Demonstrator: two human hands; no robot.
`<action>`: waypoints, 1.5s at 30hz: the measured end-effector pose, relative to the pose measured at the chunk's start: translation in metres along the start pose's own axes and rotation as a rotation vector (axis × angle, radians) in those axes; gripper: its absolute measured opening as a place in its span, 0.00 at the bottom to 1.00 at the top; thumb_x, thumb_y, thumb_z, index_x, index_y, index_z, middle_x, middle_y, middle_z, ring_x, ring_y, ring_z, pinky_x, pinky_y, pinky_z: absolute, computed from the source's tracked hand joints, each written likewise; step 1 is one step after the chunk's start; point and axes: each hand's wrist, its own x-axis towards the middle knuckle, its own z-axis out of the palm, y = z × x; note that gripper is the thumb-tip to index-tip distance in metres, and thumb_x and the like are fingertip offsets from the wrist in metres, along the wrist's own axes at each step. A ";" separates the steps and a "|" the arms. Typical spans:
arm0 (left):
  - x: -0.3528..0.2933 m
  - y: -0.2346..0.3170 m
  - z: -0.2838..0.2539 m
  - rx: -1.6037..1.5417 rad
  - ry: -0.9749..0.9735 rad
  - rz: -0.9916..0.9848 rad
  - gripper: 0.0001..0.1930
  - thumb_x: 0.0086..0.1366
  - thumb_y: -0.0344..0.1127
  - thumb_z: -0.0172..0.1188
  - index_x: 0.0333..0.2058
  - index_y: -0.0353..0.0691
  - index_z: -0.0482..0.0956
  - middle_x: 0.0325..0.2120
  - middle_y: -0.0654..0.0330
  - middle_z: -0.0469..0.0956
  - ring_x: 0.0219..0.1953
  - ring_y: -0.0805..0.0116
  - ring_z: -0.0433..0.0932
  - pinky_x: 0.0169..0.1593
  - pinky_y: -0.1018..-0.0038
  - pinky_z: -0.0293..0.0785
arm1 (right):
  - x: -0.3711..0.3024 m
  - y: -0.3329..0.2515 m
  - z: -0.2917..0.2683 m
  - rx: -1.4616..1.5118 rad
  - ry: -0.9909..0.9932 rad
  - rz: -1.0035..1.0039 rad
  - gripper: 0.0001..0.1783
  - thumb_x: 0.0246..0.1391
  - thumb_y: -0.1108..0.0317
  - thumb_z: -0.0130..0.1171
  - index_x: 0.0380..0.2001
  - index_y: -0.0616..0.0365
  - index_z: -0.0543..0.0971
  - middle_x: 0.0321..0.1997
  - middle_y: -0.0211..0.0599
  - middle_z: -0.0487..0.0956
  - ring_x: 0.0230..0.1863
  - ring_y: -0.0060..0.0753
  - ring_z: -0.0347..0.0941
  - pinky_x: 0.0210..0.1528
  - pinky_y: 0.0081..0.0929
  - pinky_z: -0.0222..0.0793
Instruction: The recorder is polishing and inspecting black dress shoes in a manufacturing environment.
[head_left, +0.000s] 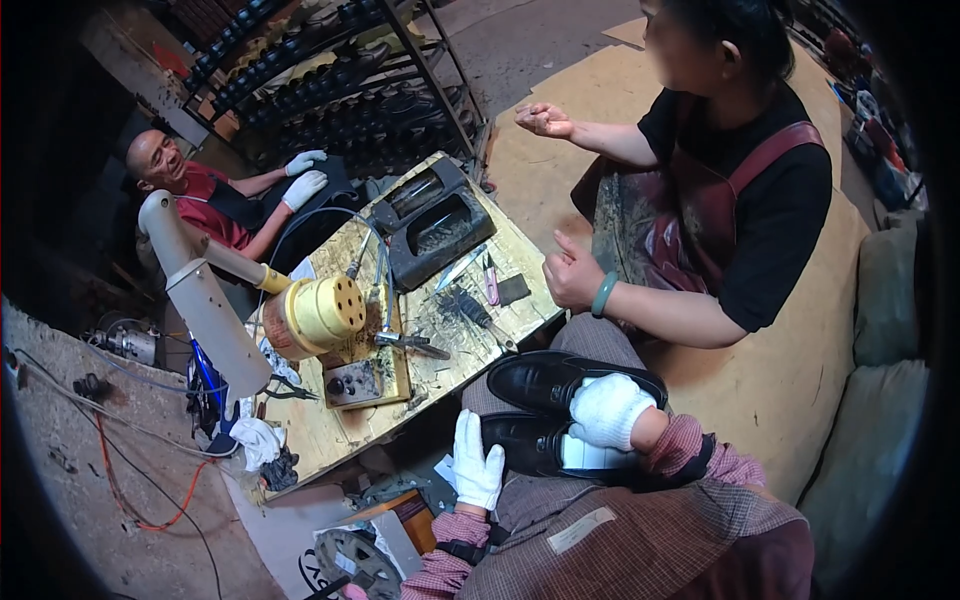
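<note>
Two black slip-on shoes lie side by side on my lap, toes to the left: a farther shoe [527, 383] and a nearer shoe [518, 443]. White lining or stuffing [590, 455] shows in the nearer shoe's opening. My right hand [608, 412], in a white glove, is closed at the farther shoe's opening, gripping its edge; the fingertips are hidden. Beside the nearer shoe's toe is my left hand [477, 465], also white-gloved. Its fingers are stretched out, and it holds nothing.
A worn yellow worktable [520, 285] carries a black tray [440, 235], pink-handled snips [491, 278], a brush [470, 305] and a hammer [415, 345]. A lamp arm [215, 320] rises at left. One person gestures at right; another sits across the table. Shoe racks [350, 80] stand behind.
</note>
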 end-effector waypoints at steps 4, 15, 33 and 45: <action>0.000 0.000 0.000 -0.011 0.005 -0.009 0.38 0.70 0.48 0.55 0.71 0.32 0.60 0.71 0.38 0.59 0.72 0.38 0.61 0.74 0.54 0.56 | 0.000 0.000 0.001 -0.004 0.016 0.012 0.19 0.56 0.55 0.60 0.35 0.60 0.89 0.36 0.52 0.87 0.39 0.52 0.85 0.44 0.44 0.81; 0.000 0.001 -0.001 -0.004 0.002 0.003 0.38 0.71 0.51 0.54 0.71 0.32 0.60 0.71 0.38 0.59 0.72 0.38 0.61 0.74 0.55 0.56 | 0.000 -0.001 0.002 -0.006 0.012 0.025 0.19 0.56 0.55 0.60 0.36 0.60 0.89 0.38 0.53 0.87 0.41 0.52 0.85 0.45 0.44 0.81; -0.003 -0.002 0.002 -0.002 0.005 -0.005 0.38 0.69 0.48 0.57 0.71 0.33 0.61 0.71 0.39 0.60 0.71 0.39 0.62 0.74 0.56 0.57 | 0.000 -0.002 0.000 -0.013 -0.015 0.034 0.20 0.56 0.55 0.58 0.35 0.61 0.88 0.37 0.52 0.87 0.41 0.52 0.85 0.45 0.44 0.81; -0.002 0.001 0.000 0.035 0.058 0.024 0.35 0.71 0.50 0.58 0.70 0.37 0.64 0.68 0.37 0.64 0.69 0.36 0.64 0.73 0.55 0.60 | 0.003 0.002 0.012 -0.161 0.052 0.001 0.28 0.55 0.42 0.59 0.34 0.60 0.88 0.36 0.50 0.87 0.38 0.51 0.85 0.41 0.46 0.81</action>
